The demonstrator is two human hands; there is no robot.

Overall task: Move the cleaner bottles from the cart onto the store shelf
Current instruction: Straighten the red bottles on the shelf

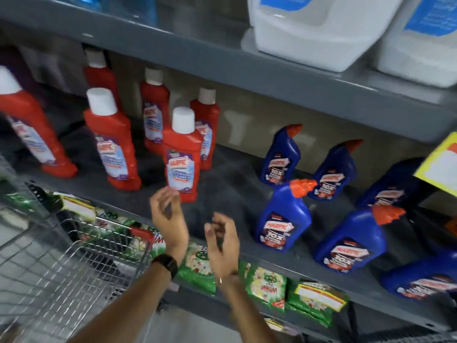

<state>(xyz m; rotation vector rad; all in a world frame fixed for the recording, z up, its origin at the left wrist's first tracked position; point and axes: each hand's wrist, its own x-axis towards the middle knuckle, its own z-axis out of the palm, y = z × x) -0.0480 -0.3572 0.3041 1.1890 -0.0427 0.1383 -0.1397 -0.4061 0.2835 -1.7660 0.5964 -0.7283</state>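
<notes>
Several red cleaner bottles with white caps stand on the grey store shelf (230, 184); the nearest red bottle (182, 154) is at the front edge. Blue cleaner bottles with orange caps stand to the right, the closest blue bottle (284, 216) upright near the edge. My left hand (168, 214), with a dark watch on the wrist, hovers just below the nearest red bottle, fingers loosely curled and holding nothing. My right hand (221, 241) hangs in front of the bare middle stretch of shelf, fingers also curled and apart, with nothing in it. The wire cart (74, 263) is at lower left.
Large white jugs (319, 30) sit on the shelf above. Green packets (267, 285) lie on the shelf below, behind a yellow price tag (319, 293). A yellow sign (440, 167) hangs at the right edge. The cart's red-capped corner (142, 235) is close to my left wrist.
</notes>
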